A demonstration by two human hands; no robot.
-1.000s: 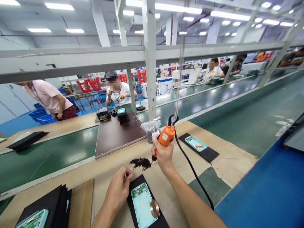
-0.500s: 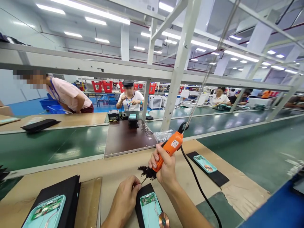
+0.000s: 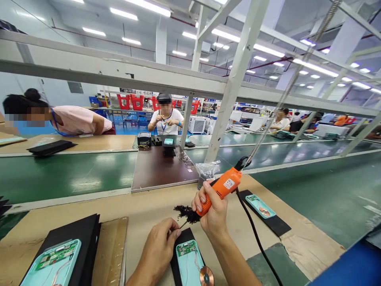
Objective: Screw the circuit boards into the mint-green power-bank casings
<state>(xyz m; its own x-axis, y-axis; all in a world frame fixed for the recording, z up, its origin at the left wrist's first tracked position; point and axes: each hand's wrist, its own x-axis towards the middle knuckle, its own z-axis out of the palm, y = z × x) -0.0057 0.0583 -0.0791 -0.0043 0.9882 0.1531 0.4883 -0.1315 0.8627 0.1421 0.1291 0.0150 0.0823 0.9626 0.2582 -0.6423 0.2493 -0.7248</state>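
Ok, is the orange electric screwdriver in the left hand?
No, the orange electric screwdriver is gripped in the right hand, not the left hand.

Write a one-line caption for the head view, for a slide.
Right hand grips an orange electric screwdriver over small black parts; left hand sits by a teal casing holding a circuit board.

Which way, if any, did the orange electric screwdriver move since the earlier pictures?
Yes: against the pile of black screws, the orange electric screwdriver has moved toward the near black mat.
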